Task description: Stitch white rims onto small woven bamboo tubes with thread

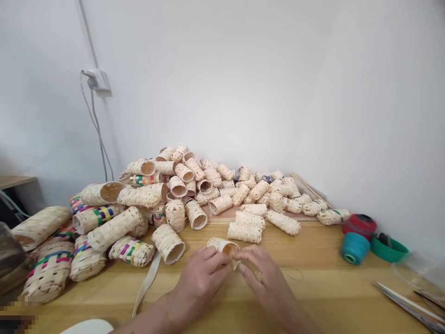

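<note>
A long, honey-coloured wooden workbench (313, 287) meets a white wall (222, 79), where a cable runs down from a wall socket (95, 79). A sprawling heap of pale woven bamboo-strip cylinders (181, 185) rises against the wall, and wider woven baskets with rainbow-striped bands (48, 273) crowd the bench's left end. The heap's front edge stops just beyond the person's hands. Their left hand (200, 283) and right hand (267, 278) curl toward each other, fingers pinching a small woven bamboo cylinder (222, 247) with a pale strip around it, held above the bench. A flat cream strap (148, 283) lies just left of the hands. Well to the right stand a red spool (359, 226), a teal thread spool (352, 248) and a shallow green bowl (388, 249) holding a dark object. Long steel tweezers (406, 308) lie near the bench's right edge.
</note>
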A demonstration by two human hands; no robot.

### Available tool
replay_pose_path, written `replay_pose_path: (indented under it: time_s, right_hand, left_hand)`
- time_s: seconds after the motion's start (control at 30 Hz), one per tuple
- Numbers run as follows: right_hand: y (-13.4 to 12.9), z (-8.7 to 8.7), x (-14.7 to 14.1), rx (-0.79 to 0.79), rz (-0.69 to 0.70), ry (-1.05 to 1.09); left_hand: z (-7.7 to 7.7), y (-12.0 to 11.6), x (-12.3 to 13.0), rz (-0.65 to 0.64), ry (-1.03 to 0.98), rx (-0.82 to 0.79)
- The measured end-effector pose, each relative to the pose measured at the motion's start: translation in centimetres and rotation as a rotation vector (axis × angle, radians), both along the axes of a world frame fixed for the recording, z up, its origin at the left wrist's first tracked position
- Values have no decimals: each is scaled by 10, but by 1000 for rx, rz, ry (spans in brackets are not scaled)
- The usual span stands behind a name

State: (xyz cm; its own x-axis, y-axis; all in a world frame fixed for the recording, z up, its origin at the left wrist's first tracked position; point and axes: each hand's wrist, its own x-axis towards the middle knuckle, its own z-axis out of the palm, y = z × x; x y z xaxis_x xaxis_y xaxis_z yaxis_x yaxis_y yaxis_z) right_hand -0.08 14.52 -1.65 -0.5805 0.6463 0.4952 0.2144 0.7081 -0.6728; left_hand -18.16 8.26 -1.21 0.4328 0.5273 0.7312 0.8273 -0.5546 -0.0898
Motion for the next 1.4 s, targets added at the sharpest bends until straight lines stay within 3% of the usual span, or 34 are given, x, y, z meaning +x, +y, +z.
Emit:
replay_pose_path:
  time_s: [0.1, 0.17, 0.47, 0.67, 0.8, 0.93, 1.1, 1.2, 1.4]
  right_hand:
    - [2, -1, 2, 195, -39, -49]
    - [1, -3, 2, 217, -45, -75]
    - [-2, 4, 2, -48, 16, -35]
    - [-9, 3, -7, -79, 29, 102]
    - [-9, -1, -6, -140, -28, 208]
    - [3, 8, 6, -324, -106, 469]
    - [19, 21, 16, -732, 78, 838]
    - [33, 25, 31, -739, -81, 837]
    - [75, 33, 88, -467, -535, 964]
  left_hand:
    - [-1, 1, 0, 1, 41, -5]
    - [-2, 1, 1, -19, 58, -8]
    - [-1, 1, 5, -61, -25, 91]
    - [4, -7, 7, -34, -184, -55]
    - [-7, -3, 11, -46, -218, -146]
    - [-15, -2, 13, -99, -240, -263]
    - [7, -10, 1, -213, -432, -438]
    - [20, -12, -6, -237, -551, -521]
    - [23, -7, -13, -318, -628, -599]
